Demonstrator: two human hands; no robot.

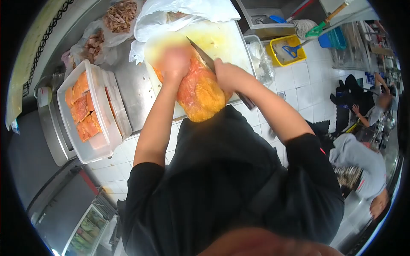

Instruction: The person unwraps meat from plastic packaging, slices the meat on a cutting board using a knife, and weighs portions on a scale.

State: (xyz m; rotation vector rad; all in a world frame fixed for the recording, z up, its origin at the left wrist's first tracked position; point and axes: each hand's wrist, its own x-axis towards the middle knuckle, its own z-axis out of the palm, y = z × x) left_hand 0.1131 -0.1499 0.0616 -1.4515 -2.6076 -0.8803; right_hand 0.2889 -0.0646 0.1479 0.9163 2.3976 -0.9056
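A large piece of orange-yellow meat (pixel 204 94) lies on the white cutting board (pixel 232 42), its near end reaching past the edge close to my apron. My left hand (pixel 176 62) rests on the meat's left side; a blurred patch smears its fingers. In my right hand (pixel 229 77) is a long knife (pixel 204 54), gripped with the fingers wrapped round it. Its blade points up and left along the meat's right side, and the dark handle end (pixel 246 101) shows below the hand. How deep the edge sits cannot be seen.
Left of the board stands a clear plastic tub (pixel 111 141) with several orange meat pieces (pixel 81 109). Bags of chopped meat (pixel 121 16) and a white plastic bag (pixel 158 19) lie behind. A yellow bucket (pixel 276 62) is at right; co-workers (pixel 361 160) stand far right.
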